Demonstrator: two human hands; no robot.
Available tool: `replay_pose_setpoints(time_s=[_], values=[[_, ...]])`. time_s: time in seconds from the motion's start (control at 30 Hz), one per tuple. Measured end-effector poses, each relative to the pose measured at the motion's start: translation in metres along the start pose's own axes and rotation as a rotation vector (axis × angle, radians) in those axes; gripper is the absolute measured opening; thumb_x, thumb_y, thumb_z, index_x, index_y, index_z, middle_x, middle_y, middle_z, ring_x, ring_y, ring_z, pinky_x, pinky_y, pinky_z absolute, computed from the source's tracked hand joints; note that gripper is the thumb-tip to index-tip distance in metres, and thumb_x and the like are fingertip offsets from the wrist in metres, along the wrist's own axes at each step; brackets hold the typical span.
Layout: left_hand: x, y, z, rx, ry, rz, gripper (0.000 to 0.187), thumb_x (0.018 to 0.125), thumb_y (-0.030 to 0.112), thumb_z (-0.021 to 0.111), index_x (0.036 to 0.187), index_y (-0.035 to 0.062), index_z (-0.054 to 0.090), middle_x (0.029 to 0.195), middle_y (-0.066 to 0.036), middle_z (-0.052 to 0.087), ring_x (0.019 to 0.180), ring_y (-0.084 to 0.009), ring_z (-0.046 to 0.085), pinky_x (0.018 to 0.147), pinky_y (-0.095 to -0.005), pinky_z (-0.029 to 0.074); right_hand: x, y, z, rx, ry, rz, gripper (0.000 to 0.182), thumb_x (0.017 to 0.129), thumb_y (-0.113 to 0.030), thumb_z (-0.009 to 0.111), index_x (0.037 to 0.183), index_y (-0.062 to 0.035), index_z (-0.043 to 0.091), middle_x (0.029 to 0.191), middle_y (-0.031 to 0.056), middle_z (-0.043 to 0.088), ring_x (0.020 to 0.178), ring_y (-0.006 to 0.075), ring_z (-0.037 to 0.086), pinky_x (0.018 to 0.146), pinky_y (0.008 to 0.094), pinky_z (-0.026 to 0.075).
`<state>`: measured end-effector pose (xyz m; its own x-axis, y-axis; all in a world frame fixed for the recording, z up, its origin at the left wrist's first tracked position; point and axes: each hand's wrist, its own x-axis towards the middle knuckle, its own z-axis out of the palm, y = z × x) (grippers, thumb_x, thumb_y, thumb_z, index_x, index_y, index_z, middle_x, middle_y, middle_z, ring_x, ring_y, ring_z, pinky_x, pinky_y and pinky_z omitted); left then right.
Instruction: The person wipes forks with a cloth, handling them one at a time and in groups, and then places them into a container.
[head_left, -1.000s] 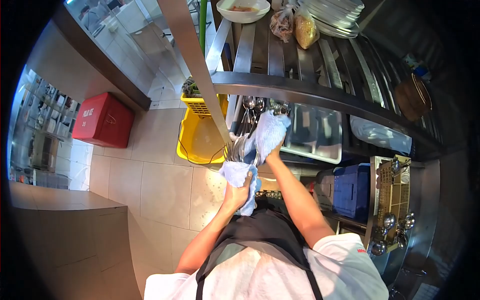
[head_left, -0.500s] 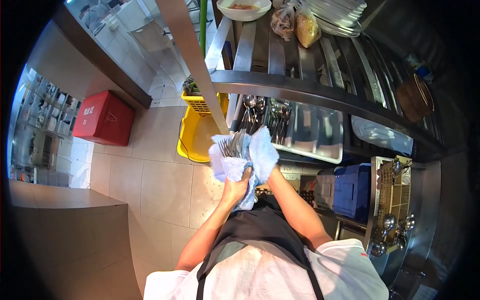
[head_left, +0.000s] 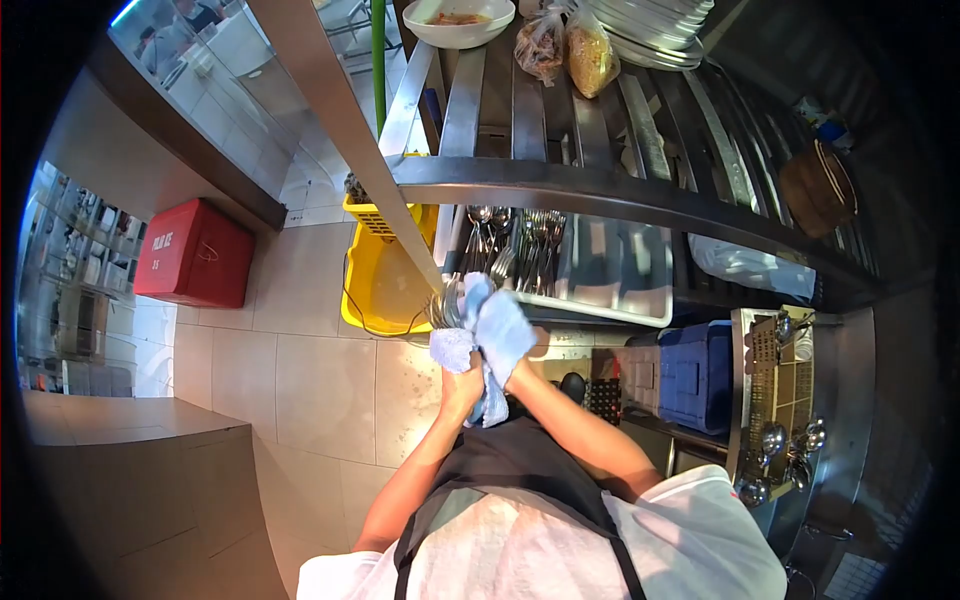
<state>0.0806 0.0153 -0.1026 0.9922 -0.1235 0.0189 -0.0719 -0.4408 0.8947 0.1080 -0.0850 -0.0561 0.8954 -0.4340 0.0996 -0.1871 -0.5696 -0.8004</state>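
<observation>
Currently both hands are wiping a bundle of forks [head_left: 447, 300] in a blue cloth [head_left: 487, 340], just below the cutlery tray [head_left: 620, 268]. Left hand [head_left: 462, 388] fingers are curling around the cloth; right hand [head_left: 522, 370] fingers are hidden. Wiping is unfinished; tray already holding cutlery.

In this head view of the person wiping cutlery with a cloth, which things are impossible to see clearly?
- Right hand: mostly hidden under the blue cloth; its grip cannot be made out.
- Cutlery in the cloth: only the tips show, so the count and kinds are unclear.
- Left hand: fingers partly wrapped in cloth.
- Tray of cutlery: upper part hidden by the steel shelf.
- Red box: its white lettering is too small to read.
</observation>
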Motion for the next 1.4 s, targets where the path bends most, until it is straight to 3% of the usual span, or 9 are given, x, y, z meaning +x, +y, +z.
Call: replay_pose_setpoints(time_s=[0.2, 0.33, 0.5, 0.57, 0.83, 0.93, 1.17, 1.23, 1.4], values=[[-0.003, 0.005, 0.008, -0.150, -0.235, -0.070, 0.018, 0.081, 0.011, 0.047, 0.093, -0.0009, 0.053, 0.086, -0.014, 0.056, 0.084, -0.0258, 0.054, 0.075, -0.0345, 0.041, 0.019, 0.061, -0.002, -0.470, -0.411, 0.020, 0.011, 0.074, -0.012, 0.046, 0.076, -0.0026, 0.051, 0.079, 0.0148, 0.050, 0.079, 0.0288, 0.050, 0.070, 0.0337, 0.042], [-0.010, 0.000, 0.012, -0.275, -0.247, -0.174, 0.022, 0.084, 0.017, 0.048, 0.098, 0.0002, 0.053, 0.090, -0.011, 0.057, 0.086, -0.0207, 0.053, 0.076, -0.0315, 0.041, 0.074, 0.101, -0.033, -0.684, -0.531, -0.559, 0.016, 0.067, -0.015, 0.049, 0.075, -0.0020, 0.053, 0.070, 0.0121, 0.049, 0.060, 0.0297, 0.050, 0.053, 0.0342, 0.043], [0.001, 0.007, -0.004, -0.441, -0.364, -0.363, 0.037, 0.085, 0.023, 0.049, 0.111, -0.0021, 0.049, 0.107, -0.007, 0.053, 0.099, -0.0170, 0.047, 0.086, -0.0294, 0.037, 0.048, 0.083, -0.029, 0.166, -0.579, 0.201, 0.014, 0.061, -0.014, 0.055, 0.071, -0.0045, 0.052, 0.055, 0.0131, 0.045, 0.047, 0.0227, 0.047, 0.044, 0.0322, 0.041], [0.005, 0.001, -0.003, -0.486, -0.378, -0.370, 0.038, 0.084, 0.022, 0.049, 0.112, -0.0026, 0.048, 0.108, -0.007, 0.053, 0.099, -0.0169, 0.047, 0.087, -0.0293, 0.036, 0.034, 0.087, -0.021, -0.615, -0.507, -0.901, 0.016, 0.066, -0.013, 0.051, 0.080, -0.0049, 0.050, 0.060, 0.0145, 0.047, 0.052, 0.0262, 0.049, 0.046, 0.0343, 0.041], [0.007, 0.026, -0.012, -0.488, -0.237, -0.417, 0.029, 0.082, 0.022, 0.055, 0.099, -0.0005, 0.056, 0.094, -0.007, 0.058, 0.086, -0.0169, 0.053, 0.076, -0.0287, 0.042, 0.019, 0.053, -0.009, -0.159, -0.204, -0.273, 0.004, 0.076, -0.010, 0.049, 0.078, -0.0084, 0.052, 0.070, 0.0069, 0.051, 0.065, 0.0188, 0.051, 0.058, 0.0309, 0.043], [0.006, 0.028, -0.011, -0.440, -0.268, -0.250, 0.021, 0.082, 0.016, 0.056, 0.097, 0.0012, 0.055, 0.087, -0.004, 0.057, 0.075, -0.0128, 0.053, 0.066, -0.0267, 0.044, 0.009, 0.072, 0.008, 1.342, -0.337, 0.259, 0.005, 0.082, -0.010, 0.046, 0.083, -0.0101, 0.051, 0.075, 0.0041, 0.051, 0.069, 0.0154, 0.050, 0.060, 0.0293, 0.043], [0.007, 0.017, -0.004, -0.245, -0.285, -0.092, 0.020, 0.082, 0.015, 0.053, 0.096, -0.0002, 0.054, 0.085, -0.006, 0.057, 0.077, -0.0146, 0.052, 0.069, -0.0289, 0.043, 0.011, 0.036, -0.012, 0.432, -0.221, -0.266, 0.009, 0.075, -0.009, 0.049, 0.083, -0.0065, 0.051, 0.075, 0.0070, 0.051, 0.072, 0.0164, 0.052, 0.061, 0.0279, 0.044], [0.003, 0.021, 0.002, -0.129, -0.140, 0.011, 0.021, 0.083, 0.016, 0.051, 0.095, -0.0009, 0.054, 0.083, -0.008, 0.057, 0.078, -0.0157, 0.052, 0.070, -0.0293, 0.042, 0.025, 0.016, -0.015, -0.955, -0.038, -0.357, 0.009, 0.069, -0.009, 0.050, 0.075, -0.0030, 0.052, 0.069, 0.0105, 0.051, 0.066, 0.0208, 0.053, 0.056, 0.0294, 0.044], [0.013, 0.044, -0.010, -0.126, -0.262, -0.053, 0.019, 0.080, 0.016, 0.051, 0.089, -0.0005, 0.055, 0.081, -0.014, 0.058, 0.079, -0.0267, 0.056, 0.072, -0.0355, 0.042, 0.059, 0.021, -0.017, -0.463, 0.256, -0.326, 0.013, 0.069, -0.012, 0.047, 0.077, -0.0053, 0.054, 0.066, 0.0136, 0.055, 0.064, 0.0290, 0.057, 0.054, 0.0400, 0.045]])
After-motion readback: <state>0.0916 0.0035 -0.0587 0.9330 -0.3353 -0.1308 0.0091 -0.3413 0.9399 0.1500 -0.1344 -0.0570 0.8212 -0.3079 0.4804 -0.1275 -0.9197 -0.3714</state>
